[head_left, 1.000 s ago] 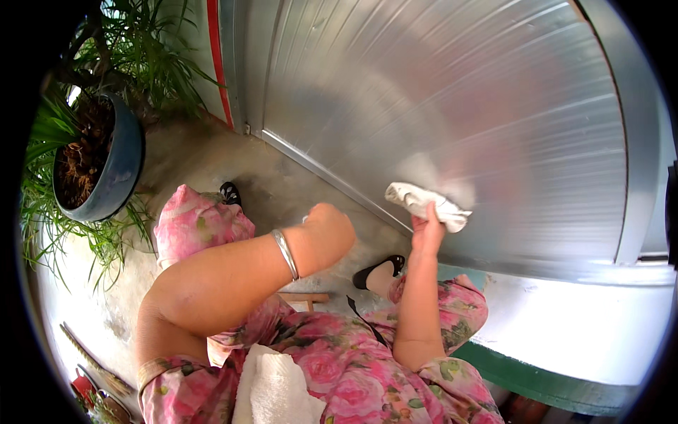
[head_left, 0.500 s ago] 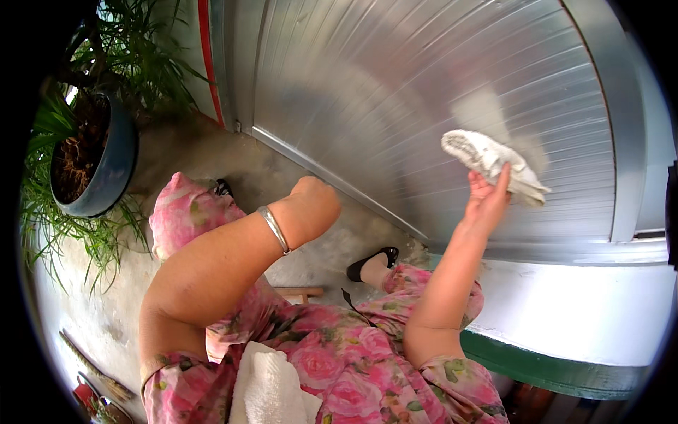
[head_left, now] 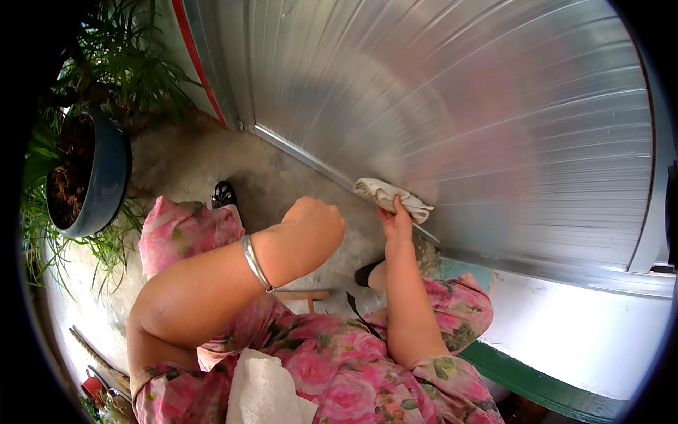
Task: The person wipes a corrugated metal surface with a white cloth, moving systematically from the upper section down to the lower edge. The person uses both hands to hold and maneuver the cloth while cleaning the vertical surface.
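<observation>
1. In the head view, my right hand (head_left: 397, 222) is grasping a folded off-white cloth (head_left: 393, 198), which is hanging at the metal door's (head_left: 452, 99) near lower edge.
2. My left hand (head_left: 311, 230) is curling, fingers hidden; I cannot tell its grip.
3. A blue pot (head_left: 111, 173) is standing far left.
4. A white towel (head_left: 265, 389) is lying nearest me.

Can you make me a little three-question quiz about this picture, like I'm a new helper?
1. Multiple choice: What is the right hand holding?
A) a red bucket
B) a folded cloth
C) a shoe

2. True or false: A silver bracelet goes around the left wrist.

3. Fill in the blank: The long stripe to the left of the ridged metal panel is coloured ____.

Key: 1. B; 2. True; 3. red
</observation>
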The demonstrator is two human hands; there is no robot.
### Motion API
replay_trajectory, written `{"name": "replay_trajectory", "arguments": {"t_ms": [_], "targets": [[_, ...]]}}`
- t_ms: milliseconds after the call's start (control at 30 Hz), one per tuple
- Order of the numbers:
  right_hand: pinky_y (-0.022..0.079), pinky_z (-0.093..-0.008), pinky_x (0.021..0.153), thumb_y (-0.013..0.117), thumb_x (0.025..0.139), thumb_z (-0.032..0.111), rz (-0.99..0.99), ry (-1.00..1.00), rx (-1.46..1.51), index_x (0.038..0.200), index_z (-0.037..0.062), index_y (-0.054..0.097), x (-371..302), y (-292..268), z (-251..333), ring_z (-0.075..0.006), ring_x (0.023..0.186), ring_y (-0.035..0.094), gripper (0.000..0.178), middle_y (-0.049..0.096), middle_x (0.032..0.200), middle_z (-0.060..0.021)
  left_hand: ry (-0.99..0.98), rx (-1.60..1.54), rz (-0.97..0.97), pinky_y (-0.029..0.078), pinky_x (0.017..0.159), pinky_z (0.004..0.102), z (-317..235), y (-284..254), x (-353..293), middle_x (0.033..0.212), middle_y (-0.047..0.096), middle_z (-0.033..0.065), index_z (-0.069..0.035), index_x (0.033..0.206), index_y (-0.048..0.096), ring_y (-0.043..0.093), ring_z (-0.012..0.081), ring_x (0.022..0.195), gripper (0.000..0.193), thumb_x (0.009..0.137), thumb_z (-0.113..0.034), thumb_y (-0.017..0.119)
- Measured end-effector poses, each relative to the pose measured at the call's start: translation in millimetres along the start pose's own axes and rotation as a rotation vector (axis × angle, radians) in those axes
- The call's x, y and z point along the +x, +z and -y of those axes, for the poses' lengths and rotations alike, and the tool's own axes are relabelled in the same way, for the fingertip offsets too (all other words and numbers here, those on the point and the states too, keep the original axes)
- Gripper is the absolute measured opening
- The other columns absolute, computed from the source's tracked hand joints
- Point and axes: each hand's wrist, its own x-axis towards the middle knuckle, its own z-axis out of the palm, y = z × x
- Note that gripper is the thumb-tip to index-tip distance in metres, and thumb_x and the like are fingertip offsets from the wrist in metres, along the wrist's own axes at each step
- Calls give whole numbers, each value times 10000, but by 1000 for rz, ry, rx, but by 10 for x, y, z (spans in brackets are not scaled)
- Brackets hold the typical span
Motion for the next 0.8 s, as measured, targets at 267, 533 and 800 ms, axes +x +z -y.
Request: {"name": "replay_trajectory", "arguments": {"t_ms": [267, 533, 800], "targets": [[504, -426, 854, 623, 897, 116, -45, 15, 48, 1218, 89, 497, -159, 291, -4, -267, 1075, 555, 346, 552, 1192, -90, -19, -23, 58, 501, 622, 341, 51, -53, 5, 849, 619, 77, -81, 884, 622, 647, 228, 789, 141, 750, -122, 605], [518, -394, 858, 612, 904, 168, 251, -289, 90, 1200, 84, 533, -1158, 897, 876, -218, 1069, 577, 317, 582, 1184, -70, -28, 25, -15, 504, 611, 369, 93, 63, 3, 825, 621, 93, -78, 869, 631, 655, 254, 743, 122, 766, -138, 606], [531, -372, 862, 560, 933, 224, 649, -338, 493, 1202, 14, 520, -2077, 1578, 2169, -257, 1065, 572, 344, 571, 1186, -140, -90, -16, -85, 506, 619, 388, 181, 166, 2, 797, 635, 103, -68, 798, 641, 657, 273, 738, 98, 774, -159, 614]]}}
